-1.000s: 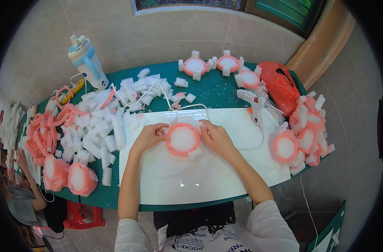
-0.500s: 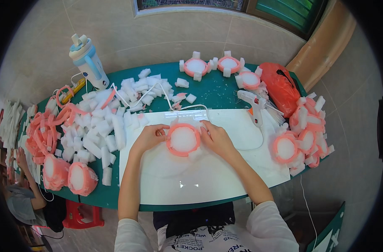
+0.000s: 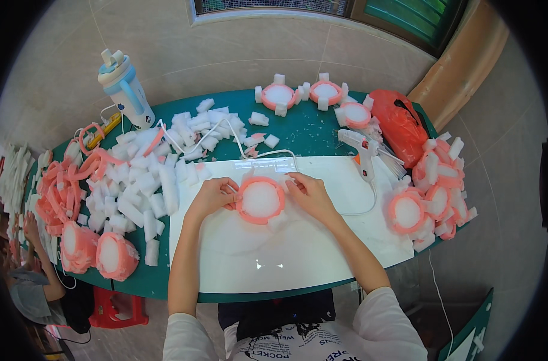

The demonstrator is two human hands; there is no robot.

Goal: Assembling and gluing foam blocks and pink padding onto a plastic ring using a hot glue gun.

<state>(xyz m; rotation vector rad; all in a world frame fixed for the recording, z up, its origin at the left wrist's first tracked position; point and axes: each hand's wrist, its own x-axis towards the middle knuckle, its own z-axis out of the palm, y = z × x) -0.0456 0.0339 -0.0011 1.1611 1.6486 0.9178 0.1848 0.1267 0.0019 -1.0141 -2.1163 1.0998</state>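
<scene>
A round foam piece (image 3: 261,201), white in the middle with a pink foam ring around it, sits on the white board (image 3: 226,259) between my hands. Small white foam blocks stick out at its edge, hard to make out against the board. At its left side my left hand (image 3: 212,197) is closed, thumb and fingers pinching the edge. My right hand (image 3: 309,194) pinches at the upper right edge, where a white block appears to be between the fingertips. Exactly what each fingertip touches is partly hidden.
Loose white foam blocks (image 3: 129,192) and pink foam strips (image 3: 60,192) cover the left side. A glue gun (image 3: 361,150) with its cable lies at right, beside a red bag (image 3: 397,126) and piled foam pieces (image 3: 407,212). A bottle (image 3: 126,90) stands behind. Another person's arm (image 3: 42,259) shows far left.
Almost nothing differs. The whole view has shifted very slightly, and both hands stay at the edges of the round foam piece.
</scene>
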